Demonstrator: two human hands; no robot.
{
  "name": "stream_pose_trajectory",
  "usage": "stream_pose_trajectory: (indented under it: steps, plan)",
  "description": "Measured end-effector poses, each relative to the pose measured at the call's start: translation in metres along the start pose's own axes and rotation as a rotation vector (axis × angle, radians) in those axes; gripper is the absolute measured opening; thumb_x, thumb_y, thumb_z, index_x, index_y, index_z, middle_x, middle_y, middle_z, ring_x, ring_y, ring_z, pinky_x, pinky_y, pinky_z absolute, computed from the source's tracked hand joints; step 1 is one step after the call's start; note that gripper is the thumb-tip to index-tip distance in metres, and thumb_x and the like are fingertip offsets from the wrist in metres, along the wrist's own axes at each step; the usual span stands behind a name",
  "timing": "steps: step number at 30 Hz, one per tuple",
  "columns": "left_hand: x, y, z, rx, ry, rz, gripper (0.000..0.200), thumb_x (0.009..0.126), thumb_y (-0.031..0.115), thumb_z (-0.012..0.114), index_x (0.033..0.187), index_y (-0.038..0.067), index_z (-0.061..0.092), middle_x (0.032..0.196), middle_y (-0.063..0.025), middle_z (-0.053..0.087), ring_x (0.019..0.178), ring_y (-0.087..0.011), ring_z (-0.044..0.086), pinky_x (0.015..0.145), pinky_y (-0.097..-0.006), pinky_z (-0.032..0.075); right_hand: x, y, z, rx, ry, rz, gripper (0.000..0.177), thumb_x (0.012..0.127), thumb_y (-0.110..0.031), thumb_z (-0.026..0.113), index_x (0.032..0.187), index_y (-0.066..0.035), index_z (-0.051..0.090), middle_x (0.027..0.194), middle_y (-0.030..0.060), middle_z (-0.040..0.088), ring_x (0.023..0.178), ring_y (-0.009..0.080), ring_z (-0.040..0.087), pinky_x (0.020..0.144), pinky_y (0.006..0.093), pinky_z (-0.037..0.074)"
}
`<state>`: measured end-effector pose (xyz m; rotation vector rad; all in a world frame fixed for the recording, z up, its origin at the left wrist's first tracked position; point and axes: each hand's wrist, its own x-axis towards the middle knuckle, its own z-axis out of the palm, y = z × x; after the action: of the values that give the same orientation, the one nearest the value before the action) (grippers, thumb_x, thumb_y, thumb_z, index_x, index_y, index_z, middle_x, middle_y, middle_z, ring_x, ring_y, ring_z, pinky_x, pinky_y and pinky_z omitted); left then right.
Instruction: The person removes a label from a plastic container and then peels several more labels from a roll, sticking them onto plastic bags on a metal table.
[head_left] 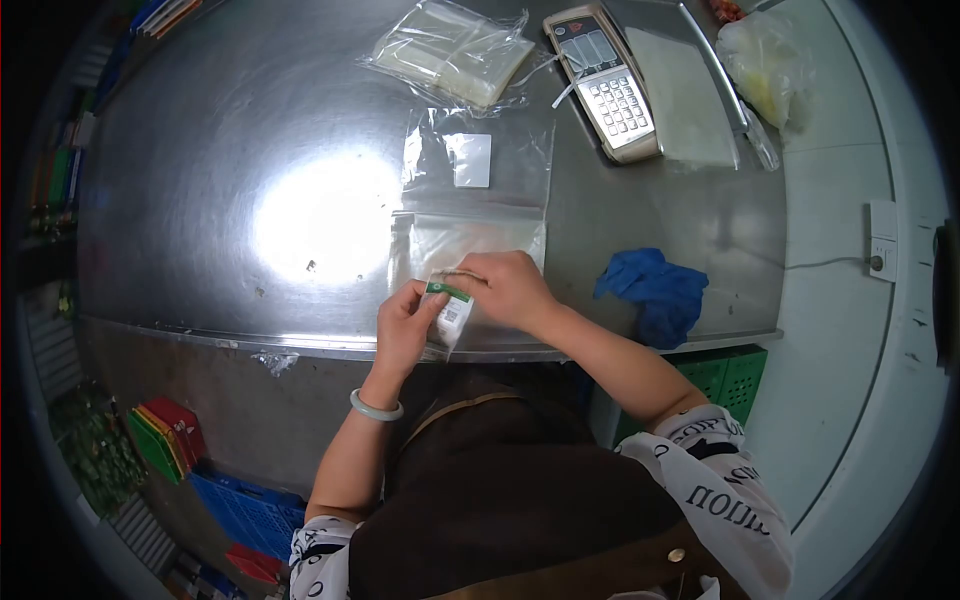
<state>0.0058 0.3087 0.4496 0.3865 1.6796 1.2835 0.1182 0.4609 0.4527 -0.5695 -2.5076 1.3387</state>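
Observation:
A small white label (453, 312) with a green top strip and a printed square code is held upright near the table's front edge. My left hand (402, 322) pinches its left side between thumb and fingers. At the label's upper edge the bent fingers of my right hand (508, 290) close on it, and their tips are partly hidden. Just beyond my hands lie flat clear plastic bags (478, 237). A blank white card (472, 160) rests on the farther one.
A stack of bags in clear wrap (452, 52) lies at the back, beside a keypad device (607, 88). A crumpled blue cloth (655, 292) sits on the right of the metal table (180, 200). Green crates (735, 385) and a blue crate (248, 510) stand below.

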Motion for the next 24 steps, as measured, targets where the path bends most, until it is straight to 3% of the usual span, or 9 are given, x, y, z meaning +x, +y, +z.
stream_pose_trajectory:
  steps: [3,6,9,15,18,21,24]
  plan:
    - [0.000,-0.010,0.000,0.023,0.113,0.036,0.012,0.086,0.011,0.068,0.086,0.000,0.063,0.071,0.0011,0.060,0.064,-0.0028,0.049,0.056,-0.0193,0.039,0.004,-0.004,0.000,0.393,0.012,0.190,0.017,0.081,-0.017,0.071,0.082,0.000,0.066,0.065,0.0053,0.062,0.059,0.0076,0.057,0.055,0.0275,0.046]
    - [-0.002,0.000,0.004,-0.063,0.075,0.019,0.007,0.087,0.007,0.066,0.088,0.001,0.063,0.076,0.0014,0.061,0.067,-0.0031,0.051,0.058,-0.0185,0.040,0.004,0.002,0.019,0.712,0.009,0.271,0.015,0.078,-0.016,0.071,0.084,-0.002,0.068,0.069,0.0118,0.065,0.060,0.0179,0.062,0.058,0.0295,0.046]
    - [-0.006,0.004,0.004,-0.108,0.027,0.022,0.008,0.086,0.007,0.067,0.090,0.000,0.064,0.079,-0.0003,0.063,0.071,-0.0042,0.054,0.062,-0.0192,0.042,0.005,0.010,0.012,0.493,-0.166,0.335,0.016,0.081,-0.015,0.071,0.086,0.000,0.066,0.067,0.0062,0.064,0.063,0.0082,0.058,0.058,0.0260,0.046]
    - [-0.006,-0.005,-0.009,0.070,0.092,-0.040,0.012,0.085,0.008,0.067,0.078,0.003,0.059,0.074,0.0012,0.060,0.065,-0.0026,0.049,0.057,-0.0186,0.038,0.000,-0.003,0.012,0.005,0.038,0.026,0.014,0.084,-0.015,0.067,0.089,-0.002,0.065,0.068,0.0096,0.063,0.062,0.0152,0.060,0.058,0.0278,0.046]
    - [-0.009,-0.017,-0.011,0.032,0.142,-0.004,0.020,0.087,0.010,0.066,0.073,0.005,0.053,0.071,0.0028,0.056,0.062,-0.0016,0.045,0.054,-0.0184,0.035,0.003,-0.009,0.012,0.279,0.052,0.237,0.020,0.083,-0.022,0.068,0.090,-0.004,0.064,0.070,0.0110,0.064,0.064,0.0222,0.063,0.059,0.0335,0.048]
    - [-0.012,-0.013,-0.004,-0.060,0.162,0.021,0.018,0.089,0.012,0.062,0.076,0.004,0.054,0.070,0.0018,0.055,0.062,-0.0025,0.045,0.054,-0.0194,0.036,0.003,0.001,0.027,0.465,-0.063,0.241,0.021,0.082,-0.021,0.069,0.091,-0.003,0.064,0.069,0.0109,0.063,0.063,0.0176,0.062,0.060,0.0317,0.047]
    - [-0.010,-0.012,-0.008,-0.044,0.155,0.110,0.015,0.092,0.011,0.058,0.080,0.003,0.056,0.070,0.0016,0.053,0.063,-0.0033,0.045,0.056,-0.0196,0.037,0.000,0.009,0.033,0.673,-0.344,0.343,0.019,0.086,-0.018,0.067,0.093,0.000,0.064,0.073,0.0065,0.064,0.063,0.0101,0.058,0.058,0.0275,0.046]
